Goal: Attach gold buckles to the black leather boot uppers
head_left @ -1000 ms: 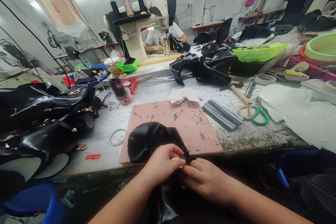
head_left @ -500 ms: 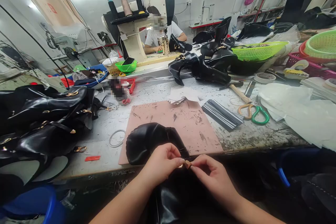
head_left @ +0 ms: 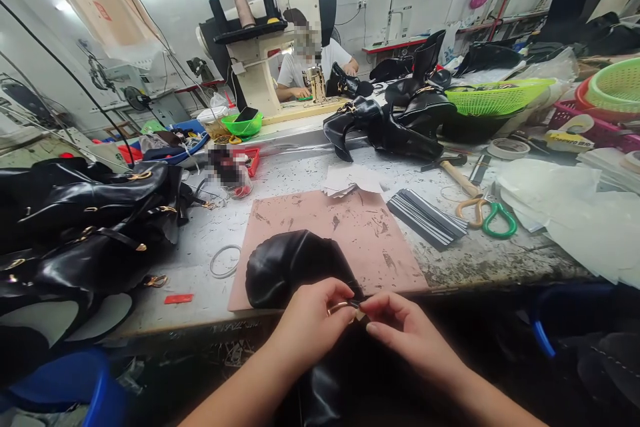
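Note:
A black leather boot upper (head_left: pixel 290 263) lies on the near edge of a pink cutting mat (head_left: pixel 340 227), its lower part hanging off the table toward me. My left hand (head_left: pixel 313 323) pinches a small gold ring (head_left: pixel 339 307) at the boot's edge. My right hand (head_left: pixel 403 330) meets it fingertip to fingertip, pinching a thin black strap at the ring. Both hands are closed in a pinch, just in front of the table edge.
A pile of black boots (head_left: pixel 85 227) fills the left. A white ring (head_left: pixel 225 260) lies beside the mat. Grey strips (head_left: pixel 427 217), scissors (head_left: pixel 487 217), a hammer (head_left: pixel 457 173), white sheets (head_left: pixel 570 220), green baskets (head_left: pixel 497 97) lie right. A person sews at a machine (head_left: pixel 265 60) behind.
My right hand shifted slightly and the gold ring now shows more clearly between my fingers. The boot upper stays in place.

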Demonstrator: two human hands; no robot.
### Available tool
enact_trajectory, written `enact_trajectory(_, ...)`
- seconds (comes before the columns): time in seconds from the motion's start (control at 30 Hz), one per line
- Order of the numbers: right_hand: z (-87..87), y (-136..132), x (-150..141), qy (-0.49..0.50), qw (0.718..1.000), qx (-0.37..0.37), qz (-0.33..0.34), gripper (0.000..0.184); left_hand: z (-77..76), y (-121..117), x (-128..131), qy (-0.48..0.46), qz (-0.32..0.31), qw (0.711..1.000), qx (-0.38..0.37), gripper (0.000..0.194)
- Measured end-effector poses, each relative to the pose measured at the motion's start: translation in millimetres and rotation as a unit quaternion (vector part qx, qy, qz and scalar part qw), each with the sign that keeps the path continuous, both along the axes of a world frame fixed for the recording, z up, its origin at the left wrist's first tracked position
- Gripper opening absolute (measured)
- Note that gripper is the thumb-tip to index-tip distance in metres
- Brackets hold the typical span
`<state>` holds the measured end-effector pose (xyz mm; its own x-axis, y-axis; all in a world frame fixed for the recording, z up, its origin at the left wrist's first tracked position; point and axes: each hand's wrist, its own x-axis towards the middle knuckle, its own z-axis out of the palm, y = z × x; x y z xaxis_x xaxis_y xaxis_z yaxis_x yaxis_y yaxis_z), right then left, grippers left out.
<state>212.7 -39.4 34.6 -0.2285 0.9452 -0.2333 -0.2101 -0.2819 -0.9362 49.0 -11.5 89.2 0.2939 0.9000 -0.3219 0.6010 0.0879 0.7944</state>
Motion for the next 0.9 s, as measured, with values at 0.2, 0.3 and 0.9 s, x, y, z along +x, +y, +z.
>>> enact_trajectory(0.2,0.5,5.7,3.5,-0.027,0.999,-0.003,-0.024,0.026,0.4,-4.4,2.3,0.011,-0.049,0.996,0.071,0.012)
enact_trajectory(0.3,-1.0,6.7,1.5,-0.048,0.998,0.008,-0.03,0.025,-1.7,-2.2,0.3,-0.052,-0.032,0.998,0.03,0.015)
enact_trajectory(0.9,-1.7,9.3,2.5,0.135,0.977,-0.166,0.002,0.027,-3.6,-8.1,-0.3,0.044,-0.075,0.991,0.106,0.015)
